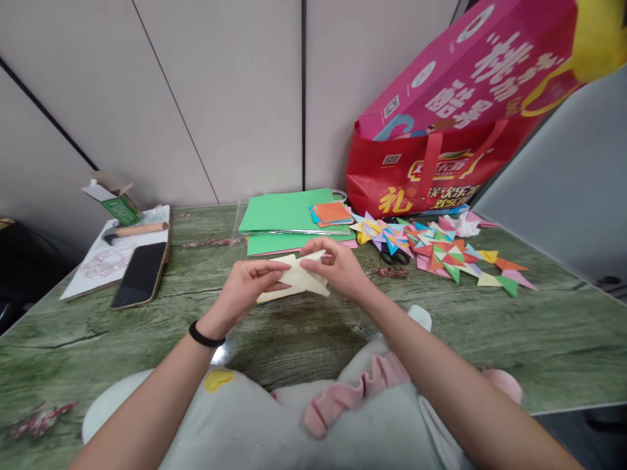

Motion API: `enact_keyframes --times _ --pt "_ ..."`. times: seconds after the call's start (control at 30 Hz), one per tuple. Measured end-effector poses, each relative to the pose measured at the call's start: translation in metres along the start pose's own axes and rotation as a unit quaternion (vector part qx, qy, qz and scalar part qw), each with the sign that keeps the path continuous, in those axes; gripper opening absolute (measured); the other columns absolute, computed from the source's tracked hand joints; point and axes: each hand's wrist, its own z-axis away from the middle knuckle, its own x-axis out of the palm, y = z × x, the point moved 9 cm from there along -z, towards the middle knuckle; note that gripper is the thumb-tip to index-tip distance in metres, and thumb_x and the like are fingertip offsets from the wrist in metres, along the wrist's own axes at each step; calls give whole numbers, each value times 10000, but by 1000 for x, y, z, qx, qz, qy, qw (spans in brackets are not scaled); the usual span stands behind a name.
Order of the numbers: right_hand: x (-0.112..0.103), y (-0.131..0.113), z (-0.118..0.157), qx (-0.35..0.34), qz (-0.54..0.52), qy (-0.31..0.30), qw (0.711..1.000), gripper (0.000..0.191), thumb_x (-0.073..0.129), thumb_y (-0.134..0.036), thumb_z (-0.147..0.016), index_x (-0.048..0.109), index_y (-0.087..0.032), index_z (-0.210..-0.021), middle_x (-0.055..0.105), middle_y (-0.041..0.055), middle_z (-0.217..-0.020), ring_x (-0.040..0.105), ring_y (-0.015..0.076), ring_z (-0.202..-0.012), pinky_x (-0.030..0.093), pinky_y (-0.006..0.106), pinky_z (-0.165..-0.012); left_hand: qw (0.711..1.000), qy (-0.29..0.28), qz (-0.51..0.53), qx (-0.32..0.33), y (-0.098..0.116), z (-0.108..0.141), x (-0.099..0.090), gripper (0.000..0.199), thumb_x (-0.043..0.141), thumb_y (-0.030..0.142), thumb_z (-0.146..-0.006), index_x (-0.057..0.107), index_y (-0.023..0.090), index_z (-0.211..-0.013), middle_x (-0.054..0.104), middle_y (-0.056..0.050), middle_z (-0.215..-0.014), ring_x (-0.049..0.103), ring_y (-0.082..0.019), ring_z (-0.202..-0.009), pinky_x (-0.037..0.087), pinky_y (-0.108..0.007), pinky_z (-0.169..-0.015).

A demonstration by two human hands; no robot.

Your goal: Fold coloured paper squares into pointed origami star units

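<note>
Between my two hands is a pale yellow folded paper [306, 275], held up just above the table. My left hand [252, 284] pinches its left side between thumb and fingers. On the right side, my right hand [336, 266] grips the same paper, thumb on the near face. Beneath it lies a cream paper sheet [277, 296] with a thin dark edge showing under it. Behind my hands are green paper sheets [289, 212], with a small stack of orange and blue squares [332, 213] on top.
Colourful folded paper stars [448, 254] and black-handled scissors [394, 256] lie to the right. A red gift bag [382, 173] stands behind them, a pink box [470, 72] above it. At left are a phone [140, 274], a wooden-handled tool [142, 228] and an opened small box [117, 202].
</note>
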Motion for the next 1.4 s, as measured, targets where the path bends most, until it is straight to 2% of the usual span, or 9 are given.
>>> enact_keyframes --times 0.07,0.17,0.23,0.33,0.43,0.63,0.87,1.2,1.4 --pt "-7 0 0 -8 -55 41 998 270 658 -305 -653 539 -196 -869 578 36 -1001 533 74 -595 390 190 -457 998 44 22 27 5 0 -8 188 718 224 -619 711 137 -786 701 -47 -855 640 -170 -782 543 -348 -791" --pt "-5 -1 1 -7 -78 42 996 242 680 -323 -624 555 -176 -770 548 63 -1062 548 93 -650 399 199 -443 994 81 34 58 10 0 -14 179 712 216 -630 715 144 -794 702 -44 -855 638 -166 -792 543 -345 -801" --pt "1 -1 3 0 -53 27 998 254 697 -330 -603 592 -166 -765 571 61 -965 506 86 -595 381 207 -417 993 88 23 68 12 1 -15 182 700 220 -646 716 148 -812 705 -37 -826 643 -159 -762 539 -353 -813" --pt "4 1 4 9 -17 29 999 296 715 -326 -586 620 -162 -813 532 -4 -659 363 64 -476 331 207 -380 992 92 -2 82 16 4 -13 182 689 228 -657 716 153 -820 705 -32 -821 645 -157 -742 538 -359 -815" --pt "2 2 5 14 -4 42 999 247 711 -328 -589 624 -159 -747 472 -31 -554 303 56 -450 296 200 -365 993 76 -18 85 19 5 -7 190 678 240 -665 714 159 -833 695 -41 -911 632 -185 -837 536 -367 -817" --pt "5 -1 5 25 9 10 1000 191 674 -340 -622 631 -162 -675 560 -4 -599 410 76 -494 320 207 -407 998 -9 -53 35 11 4 7 213 660 251 -680 711 156 -864 693 -50 -912 616 -207 -888 515 -391 -848" --pt "2 2 4 18 13 28 999 197 663 -333 -631 638 -160 -722 589 5 -653 434 85 -514 340 215 -431 999 -16 43 13 6 2 9 230 676 261 -670 699 168 -880 674 -43 -988 598 -210 -930 504 -423 -853" --pt "-1 4 4 21 -20 45 999 198 656 -336 -624 637 -158 -710 652 51 -805 554 128 -609 402 231 -460 998 -13 39 37 9 5 13 222 658 259 -684 697 178 -887 666 -47 -1025 578 -229 -997 481 -445 -885" --pt "-4 2 5 26 6 61 998 171 635 -318 -639 627 -153 -684 640 38 -708 563 141 -611 391 227 -466 997 -32 45 54 7 4 16 219 623 230 -725 682 178 -930 644 -51 -1078 581 -216 -996 487 -422 -879"
